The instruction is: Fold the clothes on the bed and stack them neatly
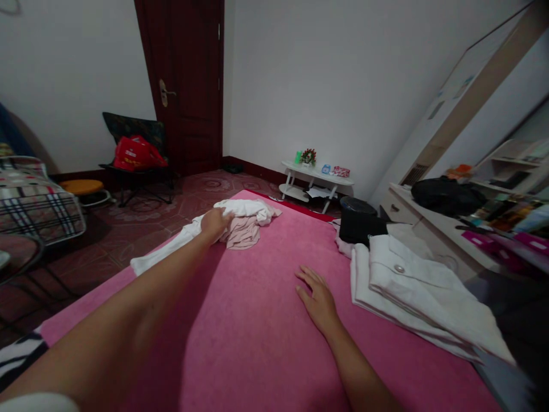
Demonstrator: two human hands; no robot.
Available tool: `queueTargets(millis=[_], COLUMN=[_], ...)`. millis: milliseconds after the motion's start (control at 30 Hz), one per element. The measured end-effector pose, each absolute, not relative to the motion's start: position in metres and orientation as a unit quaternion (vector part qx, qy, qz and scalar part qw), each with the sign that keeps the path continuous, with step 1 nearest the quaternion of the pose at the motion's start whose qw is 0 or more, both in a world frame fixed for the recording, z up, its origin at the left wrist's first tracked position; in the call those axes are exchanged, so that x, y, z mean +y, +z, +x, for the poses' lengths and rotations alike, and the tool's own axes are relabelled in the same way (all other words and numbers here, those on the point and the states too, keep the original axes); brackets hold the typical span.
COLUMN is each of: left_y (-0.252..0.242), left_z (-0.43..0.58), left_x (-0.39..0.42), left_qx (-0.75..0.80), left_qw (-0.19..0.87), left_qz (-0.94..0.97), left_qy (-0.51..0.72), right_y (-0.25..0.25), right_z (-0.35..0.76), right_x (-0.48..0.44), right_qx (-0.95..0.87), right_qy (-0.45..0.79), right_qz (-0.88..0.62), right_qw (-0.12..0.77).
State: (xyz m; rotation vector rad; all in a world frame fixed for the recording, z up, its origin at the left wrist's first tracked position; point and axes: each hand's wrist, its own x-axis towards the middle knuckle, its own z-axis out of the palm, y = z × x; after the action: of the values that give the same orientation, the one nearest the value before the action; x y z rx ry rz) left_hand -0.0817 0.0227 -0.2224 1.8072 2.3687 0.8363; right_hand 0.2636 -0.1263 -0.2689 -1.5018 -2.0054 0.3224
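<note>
My left hand (213,223) reaches out to the far left of the pink bed cover (257,320). Its fingers are closed on a crumpled white garment (244,208), one long part of which stretches toward the left edge. A crumpled pale pink garment (242,233) lies under and beside it. My right hand (318,300) rests nearer to me, palm down over the cover, fingers spread with nothing in them. To its right lies a stack of folded white trousers (412,274), a metal button showing on the top pair. A folded black garment (360,226) lies just beyond the stack.
A low white table (317,173) with small ornaments stands by the far wall. At the right is a white cabinet (403,209) with a black bag (448,194). A folding chair (137,129) holding a red bag (138,153) stands near the dark red door (184,86).
</note>
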Motion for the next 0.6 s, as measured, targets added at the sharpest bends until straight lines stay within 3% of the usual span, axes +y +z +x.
queueTargets(millis=[267, 500, 600], left_y=[-0.206, -0.112, -0.074], left_z=[-0.082, -0.048, -0.004], left_x=[0.017, 0.009, -0.024], left_qx=[0.756, 0.719, 0.648], left_qw=[0.047, 0.001, -0.030], left_qz=[0.612, 0.658, 0.721], left_qy=[0.227, 0.223, 0.245], right_y=[-0.268, -0.268, -0.270], right_z=[0.265, 0.265, 0.268], right_x=[-0.125, -0.124, -0.124], right_qx=[-0.751, -0.743, -0.711], right_qy=[0.131, 0.151, 0.198], right_qz=[-0.563, -0.552, -0.541], right_qw=[0.318, 0.347, 0.403])
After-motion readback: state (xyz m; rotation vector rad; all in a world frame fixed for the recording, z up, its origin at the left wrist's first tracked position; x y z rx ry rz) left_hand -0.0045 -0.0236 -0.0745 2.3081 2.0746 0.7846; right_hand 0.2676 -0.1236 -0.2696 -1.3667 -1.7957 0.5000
